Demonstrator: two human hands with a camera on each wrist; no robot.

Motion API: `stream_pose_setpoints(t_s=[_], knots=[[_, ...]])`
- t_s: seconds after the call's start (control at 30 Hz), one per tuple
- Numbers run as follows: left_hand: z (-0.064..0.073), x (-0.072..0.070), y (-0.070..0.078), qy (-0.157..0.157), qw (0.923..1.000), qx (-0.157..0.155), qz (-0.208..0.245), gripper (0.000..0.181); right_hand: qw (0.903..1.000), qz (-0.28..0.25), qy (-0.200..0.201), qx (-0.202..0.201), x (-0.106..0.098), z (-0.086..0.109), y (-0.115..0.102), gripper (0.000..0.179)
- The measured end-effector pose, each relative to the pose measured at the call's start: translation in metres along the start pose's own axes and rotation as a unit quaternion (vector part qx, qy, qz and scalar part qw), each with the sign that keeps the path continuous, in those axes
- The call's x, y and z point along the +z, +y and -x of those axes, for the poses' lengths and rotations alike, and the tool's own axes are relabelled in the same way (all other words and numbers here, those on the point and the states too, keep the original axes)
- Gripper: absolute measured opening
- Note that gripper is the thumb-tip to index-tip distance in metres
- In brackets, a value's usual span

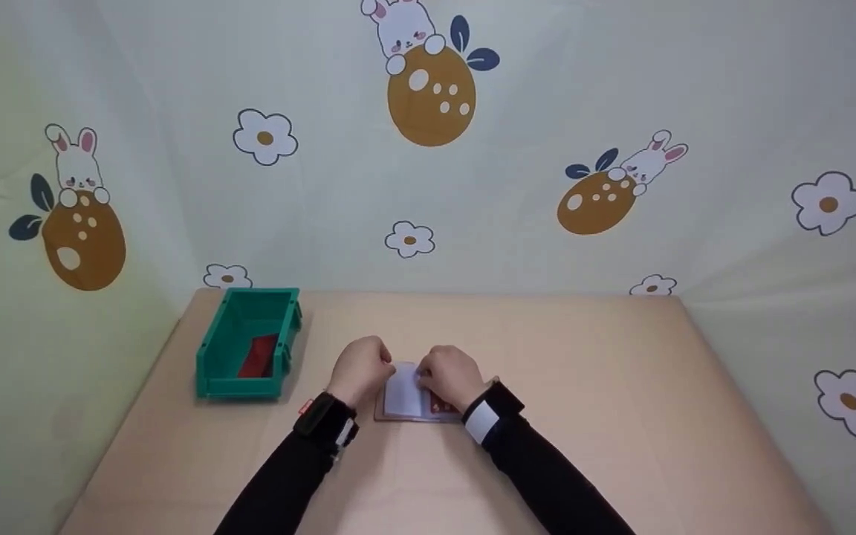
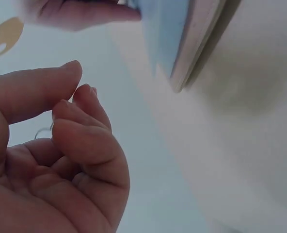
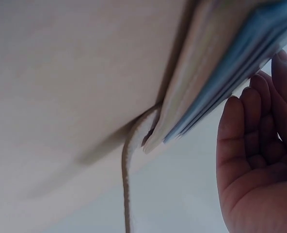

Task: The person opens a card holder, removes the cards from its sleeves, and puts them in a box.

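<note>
A small card holder (image 1: 404,394) with clear sleeve pages lies open on the table, pale leaf at left, a reddish-brown patterned patch (image 1: 443,406) at right. My right hand (image 1: 452,375) leans over its right half, thumb and fingertips pinching a page near the middle. In the right wrist view the blue-tinted pages (image 3: 231,73) stand in layers by those fingers, and a strap (image 3: 128,160) juts from the cover. My left hand (image 1: 360,369) hovers at the upper left corner. Its fingers are curled, thumb close to the fingertips, with nothing visible between them in the left wrist view.
A green open-front bin (image 1: 238,388) stands at the table's back left, with a dark red flat item (image 1: 258,355) in it. Behind the table (image 1: 584,416) and on both sides hangs a patterned curtain (image 1: 324,193).
</note>
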State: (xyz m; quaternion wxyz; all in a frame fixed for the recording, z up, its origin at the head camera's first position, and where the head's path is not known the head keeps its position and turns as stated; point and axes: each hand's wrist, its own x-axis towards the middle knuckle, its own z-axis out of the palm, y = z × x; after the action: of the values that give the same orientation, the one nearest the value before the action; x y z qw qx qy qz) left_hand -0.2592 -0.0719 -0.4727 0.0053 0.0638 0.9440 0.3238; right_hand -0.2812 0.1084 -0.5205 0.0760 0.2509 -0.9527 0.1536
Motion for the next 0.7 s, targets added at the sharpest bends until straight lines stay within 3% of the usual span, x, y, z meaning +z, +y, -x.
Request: stream_pose_setpoints(t_s=[0.33,0.53,0.7], knots=[[0.001,0.022,-0.006,-0.017,0.9969,0.026,-0.072,0.004,1.0,0.003,-0.008,0.002,-0.001,0.001,0.0,0.012],[0.0,0.03,-0.008,-0.007,0.9946,0.035,-0.097,0.019,1.0,0.006,-0.006,-0.005,-0.001,0.0,0.0,0.013],[0.0,0.034,-0.009,-0.002,0.9937,0.028,-0.108,0.021,1.0,0.004,0.0,-0.007,-0.001,0.0,0.0,0.013]])
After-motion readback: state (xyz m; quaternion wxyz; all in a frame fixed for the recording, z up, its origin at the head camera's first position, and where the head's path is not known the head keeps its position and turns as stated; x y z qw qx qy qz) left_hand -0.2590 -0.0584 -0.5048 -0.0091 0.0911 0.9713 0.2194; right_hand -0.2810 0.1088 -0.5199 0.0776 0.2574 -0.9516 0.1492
